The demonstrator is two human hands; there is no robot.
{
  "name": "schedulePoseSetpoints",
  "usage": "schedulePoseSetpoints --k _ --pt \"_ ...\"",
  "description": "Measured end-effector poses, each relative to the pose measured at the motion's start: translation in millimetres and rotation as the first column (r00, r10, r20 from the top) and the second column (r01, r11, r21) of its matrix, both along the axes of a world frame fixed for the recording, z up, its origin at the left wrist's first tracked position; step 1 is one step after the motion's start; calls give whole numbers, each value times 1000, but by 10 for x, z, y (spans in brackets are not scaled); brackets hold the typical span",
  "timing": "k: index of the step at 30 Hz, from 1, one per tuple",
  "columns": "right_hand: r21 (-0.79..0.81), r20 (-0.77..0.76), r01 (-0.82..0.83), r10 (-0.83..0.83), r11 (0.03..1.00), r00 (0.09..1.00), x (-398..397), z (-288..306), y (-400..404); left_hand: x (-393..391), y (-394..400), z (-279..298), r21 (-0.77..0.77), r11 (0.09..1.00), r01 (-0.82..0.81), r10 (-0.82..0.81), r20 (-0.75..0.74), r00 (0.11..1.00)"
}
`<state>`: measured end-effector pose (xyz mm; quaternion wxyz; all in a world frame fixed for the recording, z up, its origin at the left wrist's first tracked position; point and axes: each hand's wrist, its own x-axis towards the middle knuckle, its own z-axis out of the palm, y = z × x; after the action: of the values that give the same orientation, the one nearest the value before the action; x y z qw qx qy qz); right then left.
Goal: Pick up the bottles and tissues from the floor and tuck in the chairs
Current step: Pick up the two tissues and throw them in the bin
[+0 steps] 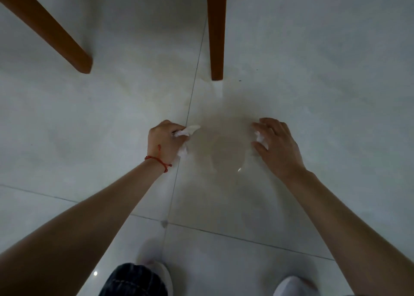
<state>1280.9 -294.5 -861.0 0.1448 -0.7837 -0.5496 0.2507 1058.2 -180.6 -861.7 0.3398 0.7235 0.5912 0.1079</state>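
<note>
My left hand (164, 141), with a red string at the wrist, is low over the pale tiled floor and closed around a crumpled white tissue (187, 131) that sticks out past the fingers. To its right, my right hand (277, 145) curls over a second white tissue (261, 137), fingers wrapped on it at floor level. Two brown wooden chair legs stand beyond the hands: one slanted at the upper left (51, 31) and one upright at top centre (216, 31). No bottle is in view.
The floor (324, 94) is glossy grey-white tile with dark grout lines crossing near my feet. My two white shoes (293, 286) and a dark trouser leg (132, 280) show at the bottom edge.
</note>
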Motion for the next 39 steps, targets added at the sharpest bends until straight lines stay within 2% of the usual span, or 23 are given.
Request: schedulePoseSetpoints --k 3,5,6,8,10,11,18,30,39 --pt "18 -41 75 -74 997 996 -55 -37 -68 38 -65 62 -267 928 -262 296 98 950" --pt "-8 -154 224 -222 975 963 -111 -29 -118 43 -135 97 -371 871 -323 391 124 912" --pt "-26 -225 318 -316 948 922 -147 2 -138 43 -170 120 -403 851 -337 420 136 897" --pt "-113 -369 496 -500 861 783 -222 116 -175 35 -239 194 -429 831 -355 451 144 881" --pt "-209 -486 596 -611 775 625 -278 244 -223 6 -311 267 -437 822 -367 462 132 877" --pt "-242 -518 614 -635 751 573 -297 309 -250 -8 -353 324 -441 817 -372 467 127 875" --pt "-356 -561 635 -700 685 442 -451 917 -451 -130 -701 873 -485 787 -381 485 106 868" --pt "-330 -616 640 -672 694 412 -529 2508 -679 -155 -1070 2409 -523 755 -395 539 152 829" --pt "-331 -691 676 -657 659 302 -671 3957 -641 -68 -1077 3827 -542 734 -409 612 266 745"
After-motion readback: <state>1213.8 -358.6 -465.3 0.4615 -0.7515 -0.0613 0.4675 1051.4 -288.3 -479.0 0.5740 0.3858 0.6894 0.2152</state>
